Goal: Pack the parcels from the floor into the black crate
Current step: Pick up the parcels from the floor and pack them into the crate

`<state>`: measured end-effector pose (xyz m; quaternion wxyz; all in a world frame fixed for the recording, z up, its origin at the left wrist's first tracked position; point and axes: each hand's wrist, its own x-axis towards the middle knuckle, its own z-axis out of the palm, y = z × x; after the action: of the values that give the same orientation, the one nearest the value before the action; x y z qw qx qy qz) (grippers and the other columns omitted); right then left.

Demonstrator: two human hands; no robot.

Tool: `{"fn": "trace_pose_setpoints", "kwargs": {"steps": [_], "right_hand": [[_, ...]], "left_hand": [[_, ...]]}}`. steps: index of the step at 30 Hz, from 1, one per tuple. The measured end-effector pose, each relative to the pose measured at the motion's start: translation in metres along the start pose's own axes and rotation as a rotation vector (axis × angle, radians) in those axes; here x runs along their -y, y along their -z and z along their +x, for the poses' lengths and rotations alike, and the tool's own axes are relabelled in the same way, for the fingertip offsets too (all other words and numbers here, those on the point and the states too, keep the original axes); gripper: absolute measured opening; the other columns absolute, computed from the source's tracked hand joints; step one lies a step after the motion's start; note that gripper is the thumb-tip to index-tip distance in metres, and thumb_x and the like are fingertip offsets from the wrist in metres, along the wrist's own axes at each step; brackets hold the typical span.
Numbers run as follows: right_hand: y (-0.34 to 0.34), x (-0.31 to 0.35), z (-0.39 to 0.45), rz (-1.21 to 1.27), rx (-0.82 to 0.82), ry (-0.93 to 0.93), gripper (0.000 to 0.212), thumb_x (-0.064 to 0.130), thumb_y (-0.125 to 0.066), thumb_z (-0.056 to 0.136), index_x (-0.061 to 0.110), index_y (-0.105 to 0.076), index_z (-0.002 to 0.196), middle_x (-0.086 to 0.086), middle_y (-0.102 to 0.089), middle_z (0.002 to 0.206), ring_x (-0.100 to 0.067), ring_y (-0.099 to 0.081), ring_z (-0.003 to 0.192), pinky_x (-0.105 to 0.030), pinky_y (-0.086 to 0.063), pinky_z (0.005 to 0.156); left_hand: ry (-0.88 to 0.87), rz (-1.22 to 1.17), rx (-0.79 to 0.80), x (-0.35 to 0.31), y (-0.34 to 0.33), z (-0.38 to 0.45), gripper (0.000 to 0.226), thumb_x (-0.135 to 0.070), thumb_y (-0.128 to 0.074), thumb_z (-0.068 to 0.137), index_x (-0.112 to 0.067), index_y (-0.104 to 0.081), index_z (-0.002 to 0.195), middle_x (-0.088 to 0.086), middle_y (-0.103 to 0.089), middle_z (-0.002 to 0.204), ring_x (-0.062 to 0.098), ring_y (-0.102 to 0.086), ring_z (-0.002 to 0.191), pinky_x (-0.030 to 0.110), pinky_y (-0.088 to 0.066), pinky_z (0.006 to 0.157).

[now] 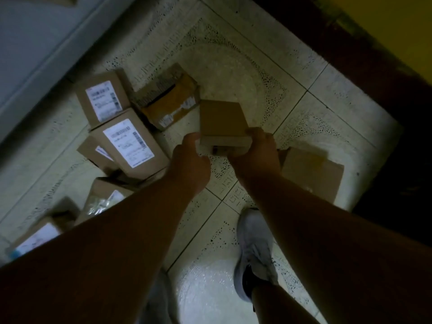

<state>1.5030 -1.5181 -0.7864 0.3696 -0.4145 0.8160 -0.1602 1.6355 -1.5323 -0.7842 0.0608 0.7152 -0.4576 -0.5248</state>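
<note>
At the frame's centre, I'm clasping a plain cardboard parcel (224, 126) between my left hand (190, 157) and right hand (257, 152), fingers closed on its near end.

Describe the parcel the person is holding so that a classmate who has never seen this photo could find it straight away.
Start at the cluster of labelled parcels on the tiled floor at the left, then move right to the two bare forearms. The plain brown parcel sits between the left hand and right hand. Unlike its neighbours, its top shows no white label.
</note>
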Motion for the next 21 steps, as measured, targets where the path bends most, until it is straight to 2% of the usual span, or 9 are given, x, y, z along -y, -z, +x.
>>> {"fn": "trace_pose_setpoints", "kwargs": {"steps": [3,5,7,9,11,13,16,19,21], "right_hand": [[-0.007,-0.016,0.034,-0.005,0.079,-0.086,0.071,0.037,-0.072,0.081,0.034,-0.036,0.142,-0.007,-0.044,0.127,-0.028,-0.056,0.104,-0.044,-0.060,0.077],[-0.011,-0.019,0.053,0.100,0.179,-0.219,0.073,0.026,-0.069,0.087,0.038,-0.030,0.147,0.000,-0.040,0.120,-0.022,-0.057,0.093,-0.032,-0.058,0.065],[-0.016,-0.016,0.066,0.194,0.275,-0.338,0.060,0.019,-0.061,0.094,0.030,-0.035,0.147,0.002,-0.046,0.113,-0.013,-0.055,0.079,-0.019,-0.050,0.051],[-0.019,-0.011,0.071,0.214,0.279,-0.367,0.054,0.019,-0.058,0.097,0.024,-0.038,0.147,-0.001,-0.053,0.110,-0.008,-0.053,0.074,-0.014,-0.043,0.041],[-0.019,0.000,0.065,0.211,0.206,-0.324,0.054,0.020,-0.056,0.096,0.023,-0.039,0.147,-0.005,-0.056,0.121,-0.009,-0.055,0.075,-0.014,-0.041,0.042],[-0.011,0.016,0.050,0.165,0.115,-0.227,0.049,0.023,-0.053,0.095,0.024,-0.044,0.143,-0.007,-0.058,0.122,-0.015,-0.060,0.081,-0.017,-0.042,0.045],[0.013,0.046,0.020,0.133,0.014,-0.067,0.039,0.024,-0.049,0.097,0.023,-0.049,0.135,-0.006,-0.057,0.120,-0.021,-0.063,0.087,-0.015,-0.043,0.041],[0.044,0.081,-0.012,0.132,-0.053,0.062,0.037,0.024,-0.056,0.094,0.026,-0.049,0.130,0.002,-0.059,0.118,-0.019,-0.066,0.092,-0.031,-0.058,0.066],[0.065,0.106,-0.030,0.149,-0.050,0.092,0.041,0.021,-0.061,0.092,0.029,-0.049,0.131,0.009,-0.059,0.117,-0.011,-0.066,0.091,-0.028,-0.059,0.070]], "left_hand": [[0.040,-0.070,-0.025,0.005,-0.019,0.041,0.063,-0.011,-0.050,0.098,-0.034,-0.023,0.150,0.009,-0.049,0.139,0.026,-0.053,0.112,0.035,-0.045,0.081],[0.059,-0.030,-0.010,0.005,-0.024,0.063,0.064,-0.014,-0.046,0.099,-0.035,-0.017,0.152,0.010,-0.050,0.136,0.029,-0.054,0.113,0.036,-0.045,0.082],[0.085,0.031,0.036,0.002,-0.026,0.076,0.062,-0.013,-0.044,0.100,-0.035,-0.019,0.152,0.011,-0.046,0.140,0.032,-0.051,0.119,0.038,-0.046,0.091],[0.082,0.020,0.053,-0.003,-0.023,0.080,0.061,-0.011,-0.045,0.098,-0.032,-0.026,0.152,0.012,-0.043,0.144,0.034,-0.050,0.122,0.045,-0.046,0.100],[0.045,0.045,0.045,-0.009,-0.014,0.072,0.060,-0.014,-0.050,0.098,-0.029,-0.027,0.151,0.011,-0.044,0.144,0.033,-0.050,0.124,0.047,-0.046,0.101],[-0.035,0.097,0.012,-0.018,0.004,0.056,0.063,-0.015,-0.059,0.094,-0.026,-0.030,0.148,0.009,-0.049,0.139,0.031,-0.051,0.124,0.044,-0.046,0.099],[-0.172,0.153,-0.091,-0.033,0.044,0.021,0.054,-0.017,-0.069,0.088,-0.023,-0.043,0.134,0.002,-0.058,0.118,0.025,-0.056,0.112,0.035,-0.047,0.086],[-0.243,0.199,-0.128,-0.050,0.088,-0.012,0.046,-0.028,-0.067,0.090,-0.022,-0.047,0.130,-0.007,-0.050,0.105,0.016,-0.052,0.100,0.032,-0.039,0.077],[-0.236,0.192,-0.110,-0.060,0.115,-0.035,0.044,-0.036,-0.064,0.091,-0.020,-0.049,0.129,-0.003,-0.052,0.102,0.020,-0.054,0.097,0.031,-0.038,0.075]]}}
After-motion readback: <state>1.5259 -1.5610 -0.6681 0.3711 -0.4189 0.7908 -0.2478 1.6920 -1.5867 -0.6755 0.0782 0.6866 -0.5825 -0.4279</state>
